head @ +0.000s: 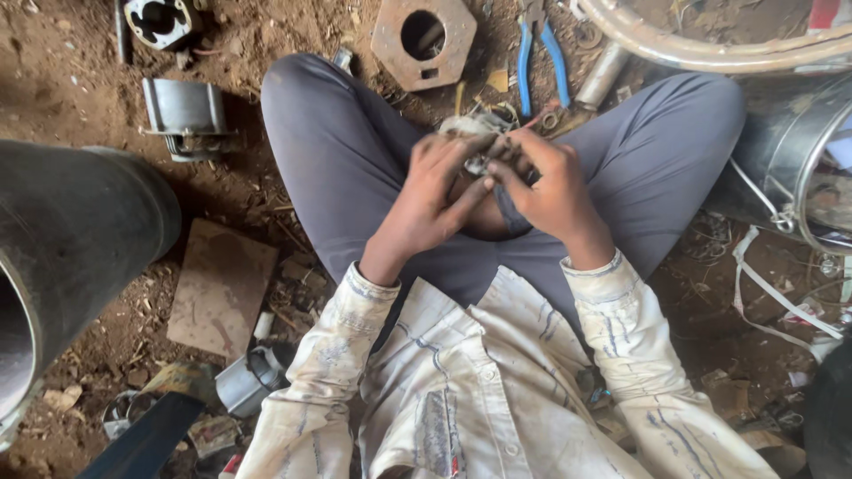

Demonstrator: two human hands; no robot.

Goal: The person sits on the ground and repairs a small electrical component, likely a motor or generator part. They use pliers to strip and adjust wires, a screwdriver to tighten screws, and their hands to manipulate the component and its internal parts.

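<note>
I sit cross-legged on a dirt floor in grey trousers and a stained pale shirt. My left hand (432, 197) and my right hand (543, 189) meet over my lap, both gripping a small metal part (480, 160) with wires. The part is blurred and mostly hidden by my fingers. A pale bundle of wire (470, 122) lies just beyond my hands.
Blue-handled pliers (540, 55) and a rusty hexagonal plate with a hole (423, 40) lie ahead. A grey motor housing (185, 115) sits at left, above a large dark pipe (71, 239). A flat brown board (220, 288) lies lower left. Shiny metal ducting (799, 151) stands at right.
</note>
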